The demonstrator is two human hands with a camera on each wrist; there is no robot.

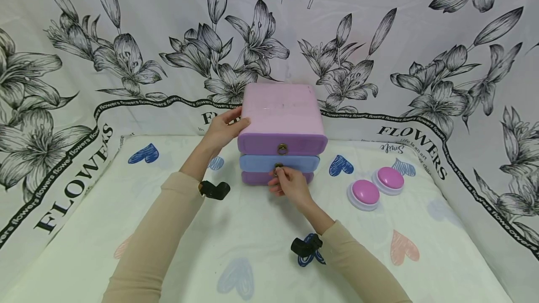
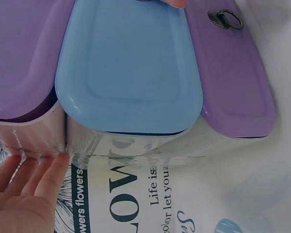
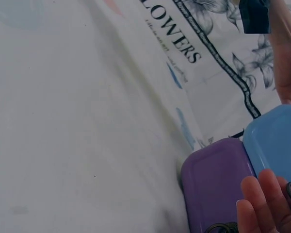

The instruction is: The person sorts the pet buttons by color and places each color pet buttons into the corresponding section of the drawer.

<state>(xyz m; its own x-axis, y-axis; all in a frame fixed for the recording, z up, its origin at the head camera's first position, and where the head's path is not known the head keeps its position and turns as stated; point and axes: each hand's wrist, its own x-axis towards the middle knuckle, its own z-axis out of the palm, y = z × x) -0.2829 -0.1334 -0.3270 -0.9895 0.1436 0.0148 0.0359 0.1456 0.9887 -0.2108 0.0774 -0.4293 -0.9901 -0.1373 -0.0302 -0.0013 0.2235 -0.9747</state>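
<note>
On a heart-print cloth (image 1: 269, 270), the right hand (image 1: 295, 188) pinches one ring (image 1: 278, 166) between thumb and fingers. Two round pink buttons (image 1: 365, 191) sit to the right. The box (image 1: 282, 111) stands near the middle, three drawers high: one blue drawer (image 1: 257, 163) between two purple drawers (image 1: 258, 145), fronts facing the person, long axes left to right. The left hand (image 1: 224, 130), fingers extended, touches its left side. Behind hangs a flowered cloth (image 1: 185, 3).

The pink cabinet side (image 2: 31, 136) is touched by the left hand (image 2: 26, 196); above its fingers (image 2: 52, 175) a purple drawer (image 2: 24, 53) is seen, a blue drawer (image 2: 128, 68) to their upper right, a ring-handled drawer (image 2: 237, 82) farther right
</note>
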